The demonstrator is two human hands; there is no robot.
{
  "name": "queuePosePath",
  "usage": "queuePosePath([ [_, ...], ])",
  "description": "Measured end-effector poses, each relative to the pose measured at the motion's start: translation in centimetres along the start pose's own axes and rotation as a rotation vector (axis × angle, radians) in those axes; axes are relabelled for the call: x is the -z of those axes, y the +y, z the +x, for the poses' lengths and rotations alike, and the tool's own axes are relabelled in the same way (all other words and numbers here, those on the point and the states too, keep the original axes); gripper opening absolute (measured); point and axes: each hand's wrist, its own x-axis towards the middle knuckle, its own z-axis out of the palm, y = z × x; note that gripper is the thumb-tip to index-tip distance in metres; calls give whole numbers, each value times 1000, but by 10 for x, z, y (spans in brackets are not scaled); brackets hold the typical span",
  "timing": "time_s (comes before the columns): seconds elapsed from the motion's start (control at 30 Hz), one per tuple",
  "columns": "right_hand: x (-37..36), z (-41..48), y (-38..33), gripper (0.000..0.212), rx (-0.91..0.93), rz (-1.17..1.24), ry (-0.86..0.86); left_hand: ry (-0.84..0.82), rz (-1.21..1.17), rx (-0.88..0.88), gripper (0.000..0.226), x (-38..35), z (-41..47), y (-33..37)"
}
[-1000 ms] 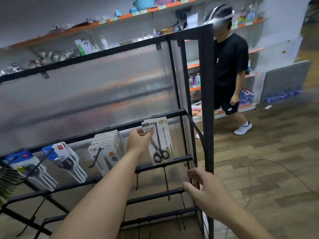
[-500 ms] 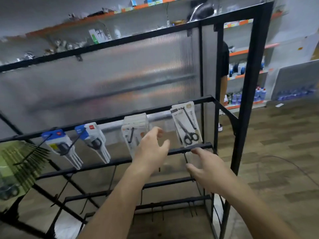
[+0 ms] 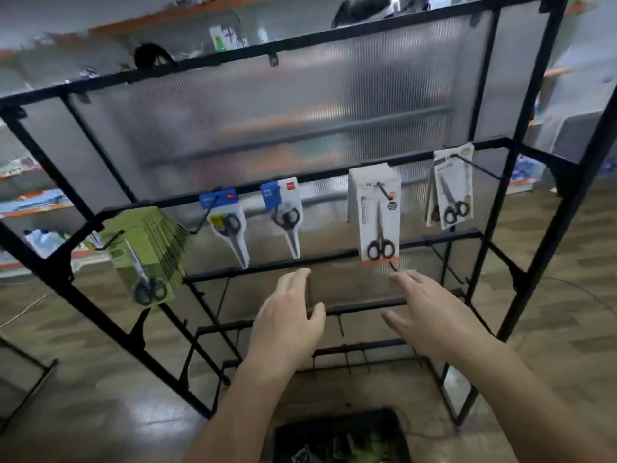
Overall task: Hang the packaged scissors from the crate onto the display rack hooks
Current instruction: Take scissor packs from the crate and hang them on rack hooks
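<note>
1. Five hooks on the top rail of the rack (image 3: 334, 177) already carry scissors packs (image 3: 379, 212).
2. The left hand (image 3: 287, 315) and right hand (image 3: 430, 312) hover below them, each grip wide and holding nothing.
3. The near crate (image 3: 337, 436) seems to hold more packs, probably for the lower hooks.

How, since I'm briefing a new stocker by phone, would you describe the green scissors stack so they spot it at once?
Find the black display rack backed by ribbed translucent panels and follow its upper hook bar to the far-left hook. There hangs a fanned stack of olive-green scissors packs. Its neighbours to the right are blue-topped packs and white packs; it alone is green.
</note>
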Motion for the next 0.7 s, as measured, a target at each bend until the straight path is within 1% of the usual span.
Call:
queuePosePath([
  [0.17,-18,-38,-28,72,-18,-71,-51,-65,54,-44,51,13,-33,-29],
  [0.27,-17,-55,-38,71,-17,-81,-46,-59,112,-89,49,14,-48,-37],
  [0.37,-14,-72,-44,69,2,-111,-48,-99,93,-99,51,12,-65,-37],
  [0.43,-15,-85,-44,68,10,-137,-53,-144,77,-92,55,8,-77,-34],
  [0.57,-23,-110,-29,69,2,-124,-96,-171,47,-57,60,-5,-96,-25],
  [0.7,-30,-142,-11,71,-9,-113,-170,-234,134,-47,56,-19,-119,-11],
])
